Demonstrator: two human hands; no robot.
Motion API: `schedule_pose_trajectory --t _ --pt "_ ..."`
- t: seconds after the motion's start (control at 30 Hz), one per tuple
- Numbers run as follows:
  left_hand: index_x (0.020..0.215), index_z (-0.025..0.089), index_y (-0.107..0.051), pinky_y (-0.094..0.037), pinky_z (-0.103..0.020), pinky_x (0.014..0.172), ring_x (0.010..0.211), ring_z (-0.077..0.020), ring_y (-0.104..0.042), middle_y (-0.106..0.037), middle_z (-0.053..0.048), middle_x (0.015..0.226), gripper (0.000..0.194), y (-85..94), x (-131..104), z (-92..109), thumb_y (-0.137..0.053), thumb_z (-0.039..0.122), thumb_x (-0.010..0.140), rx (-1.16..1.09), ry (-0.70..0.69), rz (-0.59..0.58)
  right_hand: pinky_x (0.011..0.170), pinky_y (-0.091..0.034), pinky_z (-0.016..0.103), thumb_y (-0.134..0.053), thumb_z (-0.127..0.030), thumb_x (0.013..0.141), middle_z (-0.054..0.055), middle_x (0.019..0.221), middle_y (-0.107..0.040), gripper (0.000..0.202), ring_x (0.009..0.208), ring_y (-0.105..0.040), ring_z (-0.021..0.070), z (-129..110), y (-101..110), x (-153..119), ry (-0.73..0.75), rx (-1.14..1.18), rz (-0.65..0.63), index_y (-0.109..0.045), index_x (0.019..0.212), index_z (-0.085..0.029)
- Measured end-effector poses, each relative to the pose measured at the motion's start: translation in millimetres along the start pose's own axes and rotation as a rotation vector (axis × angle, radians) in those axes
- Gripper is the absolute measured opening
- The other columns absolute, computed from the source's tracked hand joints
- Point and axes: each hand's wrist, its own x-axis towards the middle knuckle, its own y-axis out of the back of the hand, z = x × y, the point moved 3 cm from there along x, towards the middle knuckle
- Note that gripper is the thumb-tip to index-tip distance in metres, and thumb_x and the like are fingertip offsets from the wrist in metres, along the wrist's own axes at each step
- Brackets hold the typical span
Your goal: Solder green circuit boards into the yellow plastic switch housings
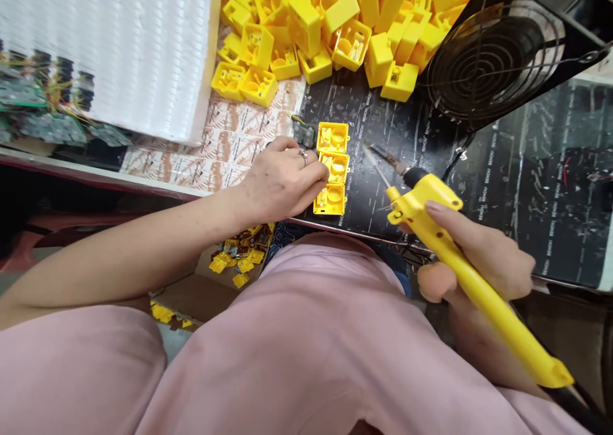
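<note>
In our right hand (483,253) we have a yellow soldering gun (472,272), the thumb and fingers closed around its body. Its metal tip points toward the cases on the counter but stands apart from them. Our left hand (287,176) rests at the near edge of the counter with its fingers bent close together, the fingertips over the middle of a row of three yellow cases (338,168); we cannot tell whether they pinch anything. The three cases lie open side up, end to end, between our two hands. Just beyond our left knuckles sits a small board (302,131) with thin wires. Patterned paper (172,170) covers the left part of the black counter (383,119). Farther out we see a heap of yellow cases (306,26), a black fan (483,71) to its right, and a white foam sheet (143,39) to its left, with wired circuit boards (52,119) near its lower corner. Below the counter, a cardboard box (194,291) holds small yellow parts (243,259).
</note>
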Motion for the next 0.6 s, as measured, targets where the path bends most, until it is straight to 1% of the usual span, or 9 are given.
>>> schedule_pose_trajectory --t 0.13,0.17,0.23,0.3,0.33,0.4,0.47,0.53,0.6 --pt "0.087 0.023 -0.073 -0.05 -0.05 0.107 0.093 -0.0241 -0.07 -0.075 -0.006 0.094 0.031 2.8 -1.4 -5.5 -0.048 0.034 0.101 -0.158 0.004 0.07 0.075 -0.065 0.024 -0.066 -0.049 0.106 -0.001 0.098 -0.083 0.046 0.079 -0.08 0.0161 11.4 -11.0 5.5 0.24 0.007 -0.017 -0.064 0.149 -0.032" --pt "0.087 0.023 -0.073 -0.05 -0.05 0.108 0.096 -0.0243 -0.07 -0.075 -0.007 0.098 0.028 5.3 -3.0 -7.7 -0.051 0.034 0.098 -0.217 0.019 0.087 0.076 -0.066 0.025 -0.066 -0.05 0.107 0.001 0.103 -0.083 0.049 0.08 -0.081 0.017 16.9 -12.7 5.3 0.254 0.028 -0.022 -0.061 0.153 -0.033" --pt "0.085 0.022 -0.072 -0.05 -0.046 0.105 0.099 -0.0238 -0.07 -0.075 -0.007 0.102 0.024 9.7 -6.5 -11.0 -0.054 0.034 0.094 -0.32 0.05 0.051 0.074 -0.067 0.03 -0.061 -0.064 0.105 0.004 0.117 -0.082 0.065 0.084 -0.081 0.02 24.1 -11.5 3.3 0.22 0.066 0.004 -0.051 0.162 -0.034" --pt "0.082 0.021 -0.071 -0.049 -0.045 0.104 0.097 -0.0235 -0.07 -0.075 -0.006 0.099 0.022 11.8 -9.4 -11.3 -0.055 0.034 0.09 -0.353 0.079 -0.057 0.073 -0.067 0.034 -0.056 -0.078 0.101 0.007 0.125 -0.08 0.076 0.09 -0.081 0.023 22.9 -3.3 -0.4 0.133 0.04 0.089 -0.049 0.164 -0.037" --pt "0.08 0.021 -0.071 -0.048 -0.046 0.104 0.096 -0.0238 -0.07 -0.075 -0.005 0.097 0.022 12.4 -10.2 -10.4 -0.055 0.034 0.088 -0.34 0.089 -0.109 0.072 -0.066 0.034 -0.058 -0.08 0.099 0.006 0.125 -0.08 0.075 0.091 -0.08 0.0234 19.6 2.6 -2.3 0.086 -0.008 0.143 -0.053 0.161 -0.038" --pt "0.077 0.021 -0.071 -0.045 -0.048 0.105 0.097 -0.0249 -0.069 -0.075 -0.005 0.096 0.021 13.1 -9.8 -7.0 -0.056 0.033 0.086 -0.285 0.105 -0.176 0.069 -0.061 0.033 -0.069 -0.071 0.097 0.004 0.113 -0.081 0.06 0.087 -0.076 0.0218 11.5 13.6 -4.6 0.009 -0.116 0.188 -0.066 0.149 -0.039" --pt "0.075 0.02 -0.071 -0.044 -0.049 0.104 0.096 -0.0253 -0.068 -0.074 -0.005 0.094 0.021 13.0 -6.9 -2.2 -0.057 0.031 0.085 -0.234 0.1 -0.216 0.06 -0.055 0.03 -0.081 -0.053 0.096 0.001 0.1 -0.081 0.047 0.073 -0.072 0.0167 6.4 21.6 -3.6 0.015 -0.154 0.161 -0.073 0.139 -0.038" --pt "0.073 0.02 -0.07 -0.043 -0.05 0.104 0.094 -0.0254 -0.067 -0.074 -0.006 0.091 0.019 12.7 -2.8 1.8 -0.057 0.029 0.084 -0.192 0.099 -0.258 0.053 -0.054 0.026 -0.088 -0.036 0.091 -0.001 0.096 -0.081 0.051 0.065 -0.071 0.0141 5.8 25.0 0.0 0.129 -0.059 0.065 -0.072 0.139 -0.034" --pt "0.072 0.019 -0.069 -0.043 -0.051 0.103 0.091 -0.0254 -0.067 -0.073 -0.005 0.088 0.018 12.7 0.6 3.9 -0.058 0.029 0.082 -0.159 0.105 -0.3 0.053 -0.057 0.022 -0.09 -0.031 0.089 -0.002 0.093 -0.082 0.049 0.067 -0.073 0.0131 8.4 24.3 3.9 0.231 0.087 -0.078 -0.071 0.134 -0.03"
